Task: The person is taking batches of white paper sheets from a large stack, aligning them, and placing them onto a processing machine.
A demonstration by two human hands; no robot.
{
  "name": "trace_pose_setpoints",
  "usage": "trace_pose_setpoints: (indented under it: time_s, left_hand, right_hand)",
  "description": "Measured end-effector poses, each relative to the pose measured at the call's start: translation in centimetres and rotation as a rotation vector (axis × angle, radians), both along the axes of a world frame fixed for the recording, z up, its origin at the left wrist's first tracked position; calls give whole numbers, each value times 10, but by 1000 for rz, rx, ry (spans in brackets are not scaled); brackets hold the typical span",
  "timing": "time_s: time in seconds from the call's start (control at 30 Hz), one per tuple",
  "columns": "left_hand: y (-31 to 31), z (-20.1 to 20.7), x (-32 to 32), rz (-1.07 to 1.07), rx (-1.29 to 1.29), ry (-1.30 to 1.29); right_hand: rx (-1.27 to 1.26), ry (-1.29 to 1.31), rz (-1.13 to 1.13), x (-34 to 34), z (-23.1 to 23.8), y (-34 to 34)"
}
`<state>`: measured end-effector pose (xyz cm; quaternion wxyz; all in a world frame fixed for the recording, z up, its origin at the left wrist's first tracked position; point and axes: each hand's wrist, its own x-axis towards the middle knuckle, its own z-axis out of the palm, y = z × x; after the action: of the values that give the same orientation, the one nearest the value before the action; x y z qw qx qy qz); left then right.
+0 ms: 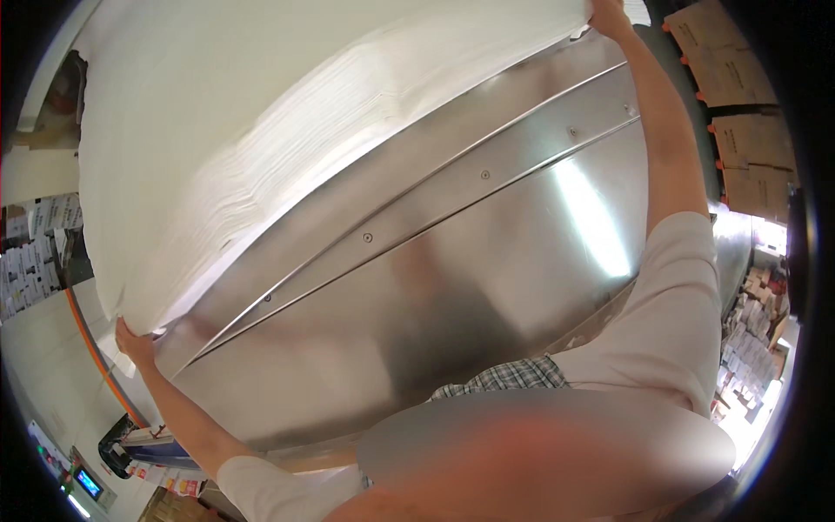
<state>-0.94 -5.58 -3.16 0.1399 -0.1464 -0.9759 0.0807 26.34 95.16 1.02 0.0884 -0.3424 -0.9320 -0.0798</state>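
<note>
A big, thick stack of white paper sheets (287,130) reaches across the upper left of the head view. Its layered front edge bends in slight waves above a metal table (417,278). My left hand (135,342) grips the stack's near left corner, with the thumb at the edge and the other fingers partly hidden. At the far right corner, my right hand (611,19) holds the same stack, its fingers partly cut off by the top of the picture. Both arms are stretched wide apart.
A raised metal strip with screws (485,175) runs slantwise across the table. Brown cartons (744,143) are stacked at the far right, with piles of printed paper (752,348) below them. On the left are an orange strip (100,357), printed sheets (35,261) and a small screen (88,483).
</note>
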Motion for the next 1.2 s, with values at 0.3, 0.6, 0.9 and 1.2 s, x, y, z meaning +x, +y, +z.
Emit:
trace_pose_setpoints:
  time_s: [0.3,0.6,0.9,1.2]
  left_hand:
    - [-30,119,50,-157,83,204]
    - [-56,111,222,-169,46,133]
    - [-78,43,365,37,62,-75]
    - [-85,48,357,154,-88,-393]
  right_hand:
    - [332,194,480,113,55,41]
    - [121,46,259,329,31,-14]
    - [-18,-84,241,426,-21,-122]
    - [-85,-429,234,447,-31,-104]
